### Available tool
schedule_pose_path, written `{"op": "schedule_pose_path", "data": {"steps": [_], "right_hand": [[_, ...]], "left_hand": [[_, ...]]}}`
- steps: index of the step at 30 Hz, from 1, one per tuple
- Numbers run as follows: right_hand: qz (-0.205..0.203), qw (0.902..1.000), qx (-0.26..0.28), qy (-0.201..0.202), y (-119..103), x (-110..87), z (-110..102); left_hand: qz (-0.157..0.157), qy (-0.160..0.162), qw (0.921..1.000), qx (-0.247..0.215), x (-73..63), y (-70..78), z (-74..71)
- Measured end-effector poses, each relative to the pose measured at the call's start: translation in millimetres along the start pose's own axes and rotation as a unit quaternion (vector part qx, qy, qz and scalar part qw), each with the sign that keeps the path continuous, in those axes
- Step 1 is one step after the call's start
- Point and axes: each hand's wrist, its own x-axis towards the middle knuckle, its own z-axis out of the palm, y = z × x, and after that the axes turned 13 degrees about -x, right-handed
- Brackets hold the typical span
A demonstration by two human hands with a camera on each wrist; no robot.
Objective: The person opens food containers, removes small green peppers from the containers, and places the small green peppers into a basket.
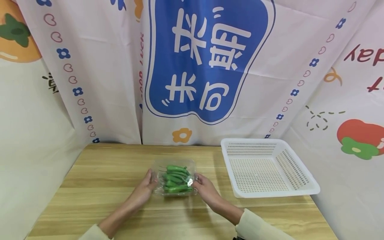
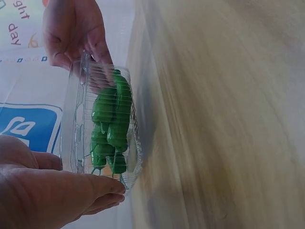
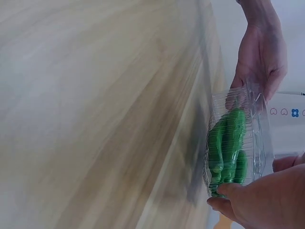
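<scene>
A clear plastic clamshell box (image 1: 159, 192) with several green chili peppers (image 1: 177, 178) inside is held between both hands. My left hand (image 1: 145, 186) grips its left end, and my right hand (image 1: 207, 190) grips the right end. In the left wrist view the left hand (image 2: 52, 188) has its thumb on one side of the box and its fingers on another. The right wrist view shows the right hand (image 3: 267, 198) pinching the near end of the box. The lid looks closed over the peppers, and the box appears raised slightly above the table.
A white plastic basket (image 1: 232, 173) with perforated walls stands on the wooden table (image 1: 120, 166), to the right of the box. Printed cloth (image 1: 114, 83) hangs behind the table and along both sides.
</scene>
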Motion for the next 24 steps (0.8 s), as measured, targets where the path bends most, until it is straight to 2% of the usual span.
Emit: {"op": "schedule_pose_path", "data": {"steps": [6,14,18,24], "right_hand": [[0.006,0.9999,-0.002,0.010,9.7,-0.4,-2.4],[-0.008,0.9999,0.009,0.005,17.8,0.4,-2.7],[-0.002,1.0000,0.005,0.008,19.3,-1.4,-2.9],[0.000,0.9999,-0.005,0.011,26.9,-2.0,-2.4]], "left_hand": [[-0.007,0.000,0.9999,-0.009,0.4,-3.9,5.1],[0.001,-0.009,0.9999,-0.008,0.8,-7.2,8.3],[0.005,-0.020,0.9998,-0.007,2.0,-9.4,7.9],[0.003,-0.016,0.9998,-0.009,1.0,-11.3,10.4]]}}
